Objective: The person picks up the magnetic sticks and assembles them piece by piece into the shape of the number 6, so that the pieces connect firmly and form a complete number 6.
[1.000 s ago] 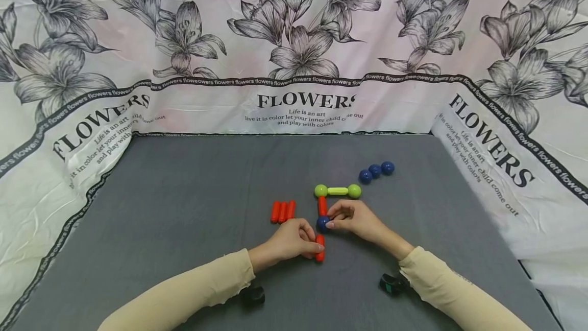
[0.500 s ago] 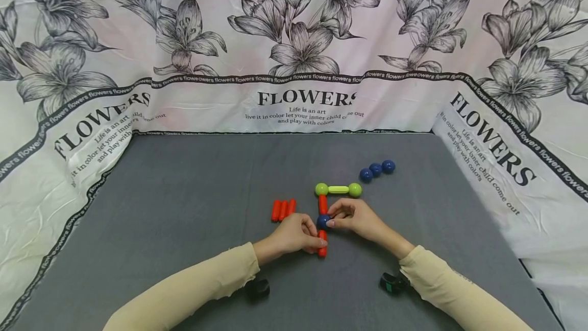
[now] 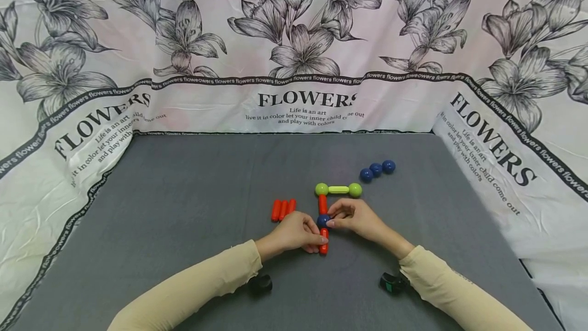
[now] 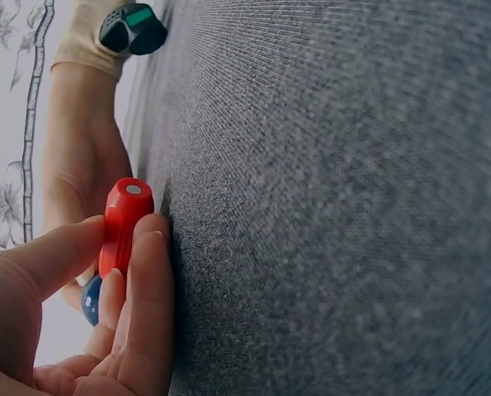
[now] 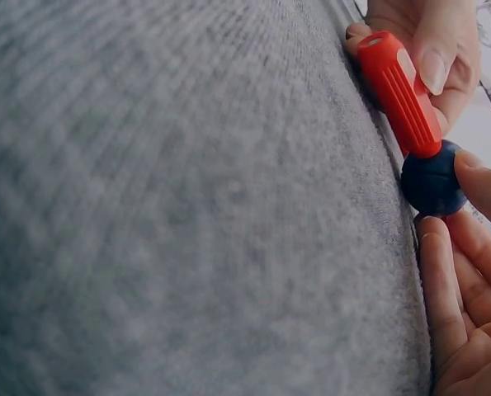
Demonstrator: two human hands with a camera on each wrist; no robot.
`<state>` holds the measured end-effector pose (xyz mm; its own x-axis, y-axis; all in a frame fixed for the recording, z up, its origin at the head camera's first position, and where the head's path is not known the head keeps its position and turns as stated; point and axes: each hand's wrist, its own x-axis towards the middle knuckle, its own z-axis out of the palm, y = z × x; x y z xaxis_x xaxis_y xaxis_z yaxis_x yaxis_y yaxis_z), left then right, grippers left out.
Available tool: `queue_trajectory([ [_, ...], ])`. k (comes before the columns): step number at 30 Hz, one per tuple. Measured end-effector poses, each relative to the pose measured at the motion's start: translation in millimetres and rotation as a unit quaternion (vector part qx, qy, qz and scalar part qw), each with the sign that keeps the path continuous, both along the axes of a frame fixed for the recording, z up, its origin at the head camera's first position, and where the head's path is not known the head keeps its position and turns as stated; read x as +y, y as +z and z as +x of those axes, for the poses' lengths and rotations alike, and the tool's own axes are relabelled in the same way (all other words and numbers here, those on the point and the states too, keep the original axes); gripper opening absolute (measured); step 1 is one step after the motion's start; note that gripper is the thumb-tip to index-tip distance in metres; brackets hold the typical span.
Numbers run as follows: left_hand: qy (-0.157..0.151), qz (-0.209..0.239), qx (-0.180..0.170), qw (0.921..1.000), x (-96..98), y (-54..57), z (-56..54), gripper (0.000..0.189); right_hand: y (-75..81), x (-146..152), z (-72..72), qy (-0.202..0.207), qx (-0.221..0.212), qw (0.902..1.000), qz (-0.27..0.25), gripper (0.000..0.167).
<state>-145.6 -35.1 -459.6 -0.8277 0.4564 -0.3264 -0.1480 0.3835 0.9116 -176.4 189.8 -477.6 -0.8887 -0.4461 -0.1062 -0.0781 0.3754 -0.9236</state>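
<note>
My left hand point(image 3: 294, 233) pinches a red magnetic rod point(image 5: 400, 95) between thumb and fingers; a small metal disc shows in its near end in the left wrist view. The rod's far end touches a blue ball point(image 5: 433, 179). My right hand point(image 3: 358, 220) holds that ball between thumb and fingertips. Beyond the ball, a second red rod point(image 3: 322, 203) runs up to a green ball point(image 3: 321, 189). From there a light green rod point(image 3: 338, 189) leads right to another green ball point(image 3: 355, 190).
Several red rods point(image 3: 284, 210) lie side by side left of the joined pieces. Three blue balls point(image 3: 375, 169) sit in a row at the back right. A grey cloth point(image 3: 184, 193) covers the table, with a flower-printed curtain point(image 3: 303, 106) behind it.
My left hand has moved up and slightly right, bringing the red rod's end against the blue ball. My right hand has stayed on the ball.
</note>
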Motion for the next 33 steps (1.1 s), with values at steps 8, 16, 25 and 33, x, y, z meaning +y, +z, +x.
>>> queue_trajectory([
  [8, 0.006, 0.017, -0.042, 0.999, 0.1, 0.6, 1.8, 0.017, -2.0, 0.1, -0.1, 0.006, 0.001, 0.9999, -0.008, 0.029],
  [16, 0.005, 0.03, -0.056, 0.998, 2.5, -0.6, 2.1, 0.017, -1.3, 2.3, 1.1, 0.003, 0.003, 1.0, -0.003, 0.027],
  [25, 0.009, 0.03, -0.049, 0.9983, 4.8, -1.9, 3.5, 0.017, -2.5, 3.0, -0.3, 0.008, 0.014, 0.9999, -0.004, 0.026],
  [33, 0.013, 0.028, -0.051, 0.9983, 5.2, -2.1, 5.1, 0.02, -2.4, 3.0, 0.2, 0.007, 0.004, 1.0, 0.001, 0.027],
])
